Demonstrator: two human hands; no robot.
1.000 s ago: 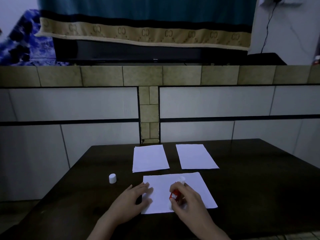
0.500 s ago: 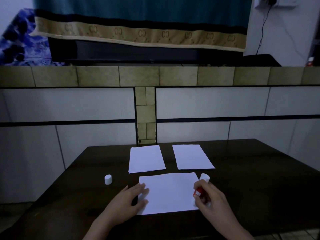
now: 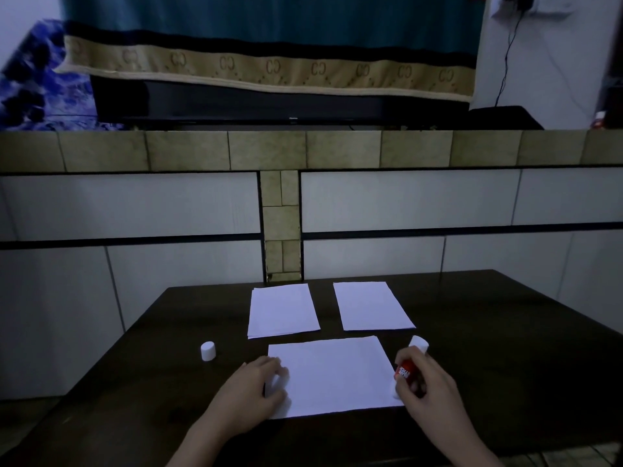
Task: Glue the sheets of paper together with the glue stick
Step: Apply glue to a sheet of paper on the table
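Red glue stick [image 3: 407, 370] in right hand [image 3: 425, 387]

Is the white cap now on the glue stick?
No, the white cap stands alone on the table, left of the near sheet, while the right hand holds the glue stick.
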